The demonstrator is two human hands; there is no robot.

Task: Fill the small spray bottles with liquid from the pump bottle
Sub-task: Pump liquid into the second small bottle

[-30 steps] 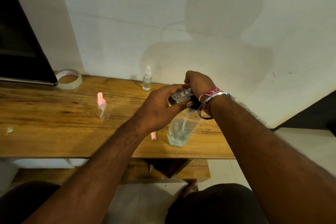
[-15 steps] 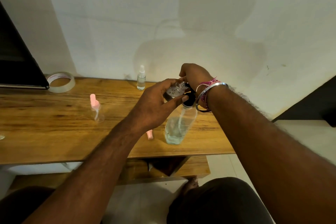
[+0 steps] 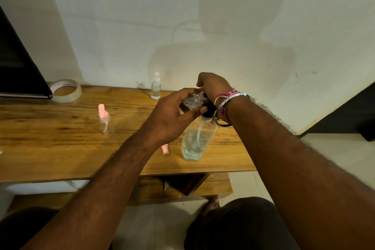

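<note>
The clear pump bottle [image 3: 195,143], partly full of pale liquid, stands near the table's front edge. My left hand [image 3: 172,116] holds a small clear spray bottle [image 3: 192,100] tilted against the pump's black top [image 3: 209,110]. My right hand [image 3: 212,85] curls over the pump head from above, hiding the nozzle. A pink-capped spray bottle [image 3: 105,123] stands to the left. A white-capped spray bottle [image 3: 155,87] stands by the wall. A pink cap piece [image 3: 165,149] lies beside the pump bottle.
The wooden table [image 3: 50,148] runs left, with a tape roll [image 3: 66,90] and a dark screen [image 3: 18,67] at its far left. A lower shelf [image 3: 213,186] sits under the table. The white wall [image 3: 203,26] is close behind.
The hands stay at the pump top holding the small bottle. Only the head camera's view has shifted slightly; the bottles on the table have not moved.
</note>
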